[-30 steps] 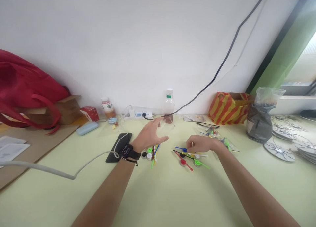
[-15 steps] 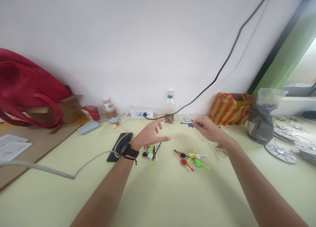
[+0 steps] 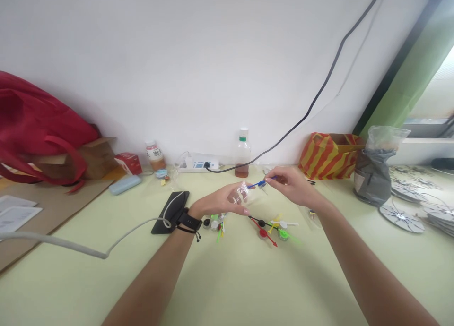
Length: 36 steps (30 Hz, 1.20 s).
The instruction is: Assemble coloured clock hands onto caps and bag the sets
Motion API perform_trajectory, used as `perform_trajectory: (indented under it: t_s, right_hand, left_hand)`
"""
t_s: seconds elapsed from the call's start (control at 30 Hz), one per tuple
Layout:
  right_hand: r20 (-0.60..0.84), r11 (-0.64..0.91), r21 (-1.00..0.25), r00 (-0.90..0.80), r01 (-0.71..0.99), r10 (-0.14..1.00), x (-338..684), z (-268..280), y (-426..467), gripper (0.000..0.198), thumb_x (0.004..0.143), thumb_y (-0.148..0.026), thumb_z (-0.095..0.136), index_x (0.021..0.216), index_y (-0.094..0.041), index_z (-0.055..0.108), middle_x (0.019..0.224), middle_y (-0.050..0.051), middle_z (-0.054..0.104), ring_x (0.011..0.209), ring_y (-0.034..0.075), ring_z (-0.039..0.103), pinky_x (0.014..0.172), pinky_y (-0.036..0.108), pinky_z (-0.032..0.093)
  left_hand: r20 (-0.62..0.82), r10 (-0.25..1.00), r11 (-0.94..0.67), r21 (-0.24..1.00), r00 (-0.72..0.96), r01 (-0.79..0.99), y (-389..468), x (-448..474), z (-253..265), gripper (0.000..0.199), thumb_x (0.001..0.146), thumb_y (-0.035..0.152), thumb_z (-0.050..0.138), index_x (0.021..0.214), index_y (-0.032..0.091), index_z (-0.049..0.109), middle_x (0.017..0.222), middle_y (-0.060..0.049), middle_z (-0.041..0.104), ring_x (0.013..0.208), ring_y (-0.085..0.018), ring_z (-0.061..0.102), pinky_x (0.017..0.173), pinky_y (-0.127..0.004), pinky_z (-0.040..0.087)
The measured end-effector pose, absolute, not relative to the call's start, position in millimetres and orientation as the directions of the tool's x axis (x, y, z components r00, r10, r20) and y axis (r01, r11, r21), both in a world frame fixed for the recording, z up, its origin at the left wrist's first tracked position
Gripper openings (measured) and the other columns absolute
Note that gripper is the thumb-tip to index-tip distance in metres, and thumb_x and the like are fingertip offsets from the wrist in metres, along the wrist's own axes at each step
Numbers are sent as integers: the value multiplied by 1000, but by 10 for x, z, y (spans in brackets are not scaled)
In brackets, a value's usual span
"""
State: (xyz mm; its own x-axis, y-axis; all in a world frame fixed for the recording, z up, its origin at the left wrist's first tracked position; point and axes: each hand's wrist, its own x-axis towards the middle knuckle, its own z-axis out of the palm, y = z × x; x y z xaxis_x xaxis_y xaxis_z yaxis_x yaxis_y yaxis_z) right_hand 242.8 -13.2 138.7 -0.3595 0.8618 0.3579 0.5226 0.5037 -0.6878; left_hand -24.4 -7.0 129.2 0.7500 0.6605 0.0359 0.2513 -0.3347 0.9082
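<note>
My right hand point(image 3: 292, 184) pinches one end of a blue arrow spinner point(image 3: 261, 184), its point turned left. A crinkled clear plastic bag point(image 3: 242, 193) is held between the thumb and fingers of my left hand point(image 3: 220, 201). The arrow's tip is at the bag's upper edge; I cannot tell whether it is inside. Below on the table lies a loose group of spinners, among them a red spinner point(image 3: 263, 234), a green spinner point(image 3: 283, 235) and a white spinner point(image 3: 283, 223). Another pile of coloured spinners point(image 3: 215, 223) is partly hidden under my left hand.
A black phone point(image 3: 169, 213) with a grey cable lies left of my wrist. Along the wall stand a drink bottle point(image 3: 242, 153), a power strip point(image 3: 196, 164) and a striped bag point(image 3: 328, 156). Round printed discs point(image 3: 402, 217) are stacked at right, beside a grey bag point(image 3: 374, 177).
My right hand has brought the blue spinner left and slightly down to the bag. My left hand has shifted slightly right, its fingers closing around the plastic.
</note>
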Motion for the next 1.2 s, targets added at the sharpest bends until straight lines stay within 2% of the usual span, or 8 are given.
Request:
perform_trajectory:
  t_s: [0.17, 0.3, 0.4, 0.6, 0.73, 0.83, 0.97, 1.2]
  right_hand:
    - [338, 487, -729, -366, 481, 867, 2359, 1319, -116, 29, 90, -49, 63, 100, -23, 68, 77, 3, 64, 67, 18, 56, 60, 32, 45]
    - [340, 470, -742, -337, 478, 878, 2302, 1301, -133, 31, 88, -51, 66, 101, -23, 63, 64, -4, 48, 56, 14, 44, 52, 28, 35]
    - [328, 463, -732, -337, 500, 883, 2277, 1297, -147, 34, 89, -55, 64, 102, -23, 62, 59, -6, 43, 54, 13, 39, 50, 27, 30]
    - [285, 428, -777, -348, 460, 893, 2304, 1262, -115, 40, 90, -60, 61, 103, -22, 60, 64, -3, 56, 57, 15, 49, 51, 27, 35]
    - [267, 421, -788, -367, 449, 891, 2310, 1274, -119, 41, 90, -61, 60, 104, -22, 60, 63, -2, 59, 58, 16, 54, 51, 27, 36]
    - [252, 411, -785, -369, 463, 895, 2301, 1297, -136, 42, 90, -62, 60, 104, -23, 61, 59, -4, 54, 55, 15, 51, 50, 26, 35]
    - [245, 396, -793, -352, 462, 903, 2295, 1311, -150, 40, 92, -62, 57, 100, -24, 62, 54, -7, 42, 50, 13, 41, 47, 26, 29]
    - [168, 346, -800, -371, 489, 913, 2281, 1288, -162, 34, 94, -55, 55, 105, -23, 61, 66, -1, 63, 57, 15, 52, 49, 25, 34]
  left_hand:
    - [47, 617, -298, 938, 786, 177, -92, -199, 1299, 67, 79, 35, 80, 139, 25, 54, 102, -3, 60, 87, -17, 56, 79, -31, 48]
    - [43, 643, -292, 937, 764, 192, -81, -194, 1278, 66, 79, 36, 81, 139, 25, 55, 102, -3, 59, 90, -18, 56, 82, -32, 47]
    - [29, 638, -272, 943, 770, 190, -77, -193, 1270, 64, 80, 36, 80, 138, 26, 56, 97, -1, 58, 89, -18, 56, 81, -32, 46]
    - [21, 625, -257, 949, 781, 181, -73, -197, 1270, 59, 82, 36, 78, 136, 27, 57, 97, -1, 59, 90, -18, 56, 83, -33, 47]
    - [13, 632, -269, 941, 775, 204, -77, -198, 1279, 57, 82, 36, 77, 135, 25, 59, 98, -2, 60, 91, -19, 57, 85, -34, 47]
    - [8, 639, -297, 925, 769, 237, -69, -203, 1261, 59, 82, 38, 77, 136, 26, 57, 99, -3, 62, 91, -20, 59, 84, -34, 48]
    - [-4, 685, -335, 887, 729, 320, -31, -214, 1193, 69, 78, 44, 81, 139, 24, 56, 101, -5, 65, 93, -22, 62, 83, -35, 50]
    - [-2, 672, -354, 878, 741, 323, -31, -216, 1187, 65, 80, 43, 79, 139, 29, 57, 103, -3, 63, 93, -21, 61, 85, -35, 49]
